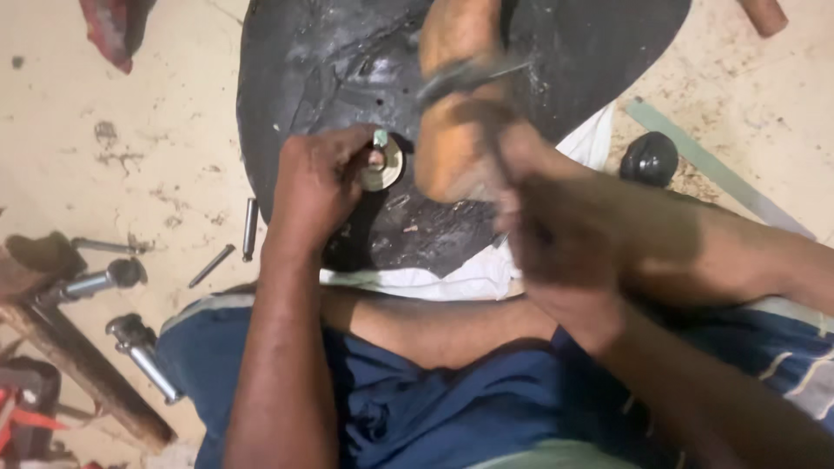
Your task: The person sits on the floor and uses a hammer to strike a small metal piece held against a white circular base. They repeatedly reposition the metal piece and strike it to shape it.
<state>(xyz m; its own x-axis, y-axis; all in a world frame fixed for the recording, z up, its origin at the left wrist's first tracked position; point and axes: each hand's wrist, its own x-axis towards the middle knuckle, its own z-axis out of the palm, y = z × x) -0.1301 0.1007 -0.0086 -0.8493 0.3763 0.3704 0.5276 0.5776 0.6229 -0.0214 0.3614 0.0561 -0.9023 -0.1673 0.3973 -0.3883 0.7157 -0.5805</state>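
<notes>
Blue shorts (417,408) and bare thighs fill the bottom of the view, with both forearms reaching forward over them. On the left, the left hand (321,187) curls its fingers together, pinching a brass-coloured round washer-like disc (382,165) against a large black, grimy circular plate (330,61) that lies on the floor (130,113). A white cloth (469,274) sits under the plate's near edge. Just right of the disc, the right hand (543,217) is blurred; its fingers look closed, but I cannot tell on what. A bare foot (456,95) in a sandal strap rests on the plate beside it. Metal pins (249,227) and socket tools (139,347) lie on the floor to the left, and a dark round knob (649,158) lies to the right.
</notes>
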